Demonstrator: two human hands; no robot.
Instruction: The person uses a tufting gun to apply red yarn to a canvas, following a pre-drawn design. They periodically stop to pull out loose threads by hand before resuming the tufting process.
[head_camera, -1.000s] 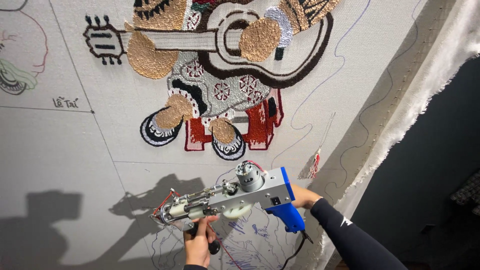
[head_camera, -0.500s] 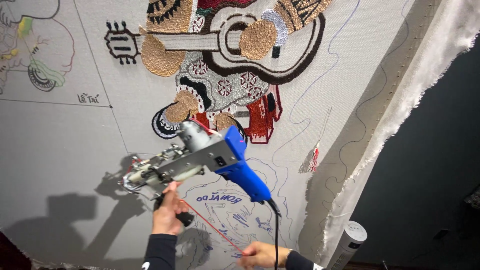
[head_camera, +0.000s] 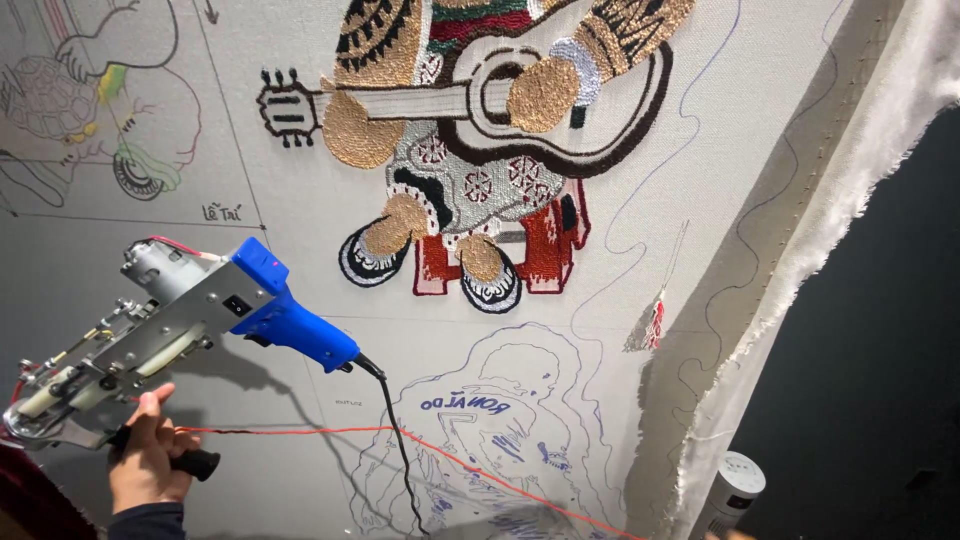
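Left hand (head_camera: 148, 458) was low at the left edge, fingers wrapped tight round the black front grip (head_camera: 195, 464) of the tufting gun (head_camera: 165, 318), thumb up against the metal body. The gun sat tilted, its needle end down at the far left, its blue handle (head_camera: 295, 325) angled out to the right with nothing gripping it. A black cord (head_camera: 398, 450) dropped from the tail of that handle toward the bottom edge. Right hand was out of view, so its state could not be told.

Red yarn (head_camera: 400, 436) ran taut from beside the left hand across to the lower right, passing over a blue outline drawing (head_camera: 520, 420) on the cloth (head_camera: 300, 180). The gun was held just off the cloth, casting a shadow on it below the handle.

Above, a finished tufted figure with a guitar (head_camera: 480, 100) filled the upper middle, seated on a red stool (head_camera: 545, 245), shoes in black and white beneath. At the upper left sat another outline sketch with a few green and yellow patches (head_camera: 110, 90). A small red yarn tuft (head_camera: 655, 322) hung near the cloth's frayed right edge (head_camera: 800, 260), and a white cylinder (head_camera: 735, 490) stood at the bottom right against the dark
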